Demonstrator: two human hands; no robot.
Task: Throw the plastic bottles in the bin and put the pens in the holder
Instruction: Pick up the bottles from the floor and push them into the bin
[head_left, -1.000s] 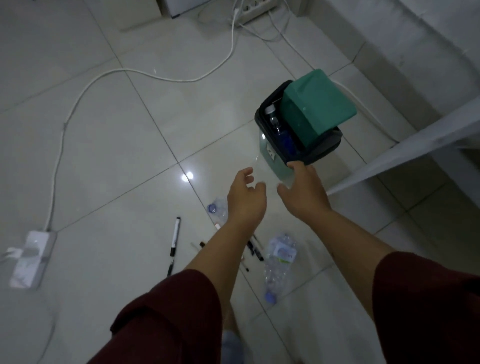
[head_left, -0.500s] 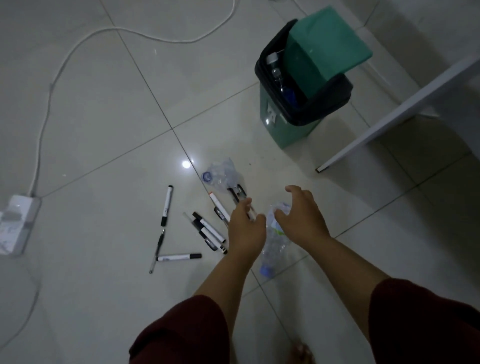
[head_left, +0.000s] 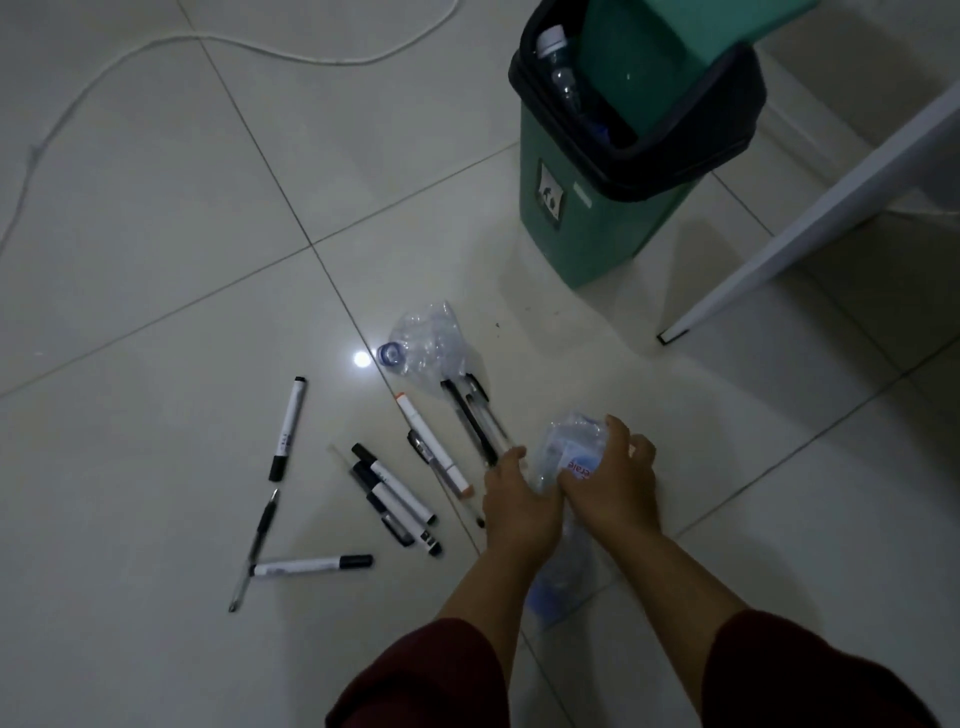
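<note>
A crushed clear plastic bottle (head_left: 569, 452) with a blue cap lies on the tiled floor between my hands. My right hand (head_left: 613, 483) curls over its labelled middle, fingers bent around it. My left hand (head_left: 519, 499) touches its left side, fingers apart. A second crumpled bottle (head_left: 428, 343) lies farther off on the floor. Several pens and markers (head_left: 387, 491) are scattered to the left. The green bin (head_left: 608, 218) with a black rim and tilted swing lid stands at the top right, a bottle showing inside. No pen holder is in view.
A white table leg (head_left: 810, 223) slants down to the floor right of the bin. A white cable (head_left: 171, 41) snakes across the tiles at the top left.
Both hands dropped from near the bin down to the floor and closed in on the crushed bottle. The view tilted down, so the bin now sits at the top edge.
</note>
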